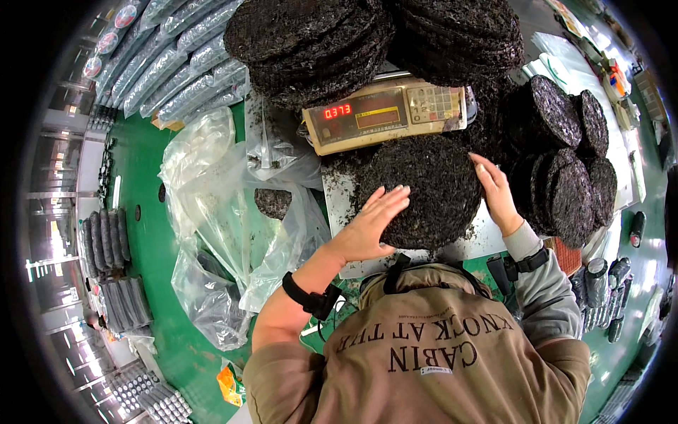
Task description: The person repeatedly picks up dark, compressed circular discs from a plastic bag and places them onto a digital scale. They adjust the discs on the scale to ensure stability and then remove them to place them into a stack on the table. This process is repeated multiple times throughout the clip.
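Observation:
A thick round cake of dried seaweed (424,191), black and shaggy, lies flat in front of me on a white, flake-strewn table surface (339,201). My left hand (374,222) rests on its left side, fingers stretched over the top. At the right rim, my right hand (496,192) touches the edge with its fingers extended and slightly bent. Neither hand grips around the cake. Just beyond it stands a beige weighing scale (385,116) with a lit red display and a keypad.
Tall stacks of seaweed cakes (311,49) rise behind the scale, and more cakes (558,191) lean at the right. A large clear plastic bag (219,191) hangs at the left over green floor (145,247). Filled grey packages (169,63) are piled at the far left.

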The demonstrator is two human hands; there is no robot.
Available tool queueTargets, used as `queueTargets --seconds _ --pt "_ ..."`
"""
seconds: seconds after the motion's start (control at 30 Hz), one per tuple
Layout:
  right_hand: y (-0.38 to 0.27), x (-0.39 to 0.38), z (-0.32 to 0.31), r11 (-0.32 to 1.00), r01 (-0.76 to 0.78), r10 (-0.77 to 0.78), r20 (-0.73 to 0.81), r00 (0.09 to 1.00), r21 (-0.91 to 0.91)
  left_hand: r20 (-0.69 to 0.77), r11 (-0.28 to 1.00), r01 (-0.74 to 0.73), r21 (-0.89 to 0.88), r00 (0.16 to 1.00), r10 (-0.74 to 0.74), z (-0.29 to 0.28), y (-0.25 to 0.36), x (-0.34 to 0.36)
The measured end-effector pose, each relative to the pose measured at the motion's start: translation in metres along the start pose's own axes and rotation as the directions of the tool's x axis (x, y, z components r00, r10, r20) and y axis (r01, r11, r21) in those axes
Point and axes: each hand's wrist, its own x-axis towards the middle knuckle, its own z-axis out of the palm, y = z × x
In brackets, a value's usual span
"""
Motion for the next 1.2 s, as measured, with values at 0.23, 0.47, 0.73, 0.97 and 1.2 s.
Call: queueTargets --seconds 0.23,0.47,0.73,0.97,1.2 --pt "0.007 -0.006 0.010 0.986 0.084 -0.077 0.053 0.996 -0.143 0.077 0.956 0.034 0.290 0.995 -0.058 0.024 0.000 -0.008" --pt "-0.013 -0.006 0.010 0.962 0.026 -0.029 0.010 1.000 0.272 -0.055 0.991 -0.050 0.128 0.997 0.058 0.004 0.001 -0.005" --pt "0.012 -0.002 0.005 0.943 0.033 -0.031 -0.012 0.999 0.331 -0.693 0.985 -0.031 0.171 0.707 0.143 -0.034 0.025 -0.004" --pt "0.026 -0.006 0.011 0.948 -0.090 0.088 0.022 0.996 0.304 -0.282 0.414 0.136 -0.900 0.541 -0.792 0.008 -0.026 -0.021" --pt "0.002 -0.015 0.016 0.993 0.103 -0.104 0.009 0.995 0.066 -0.493 0.615 0.083 -0.784 0.519 -0.698 0.035 -0.019 -0.006"
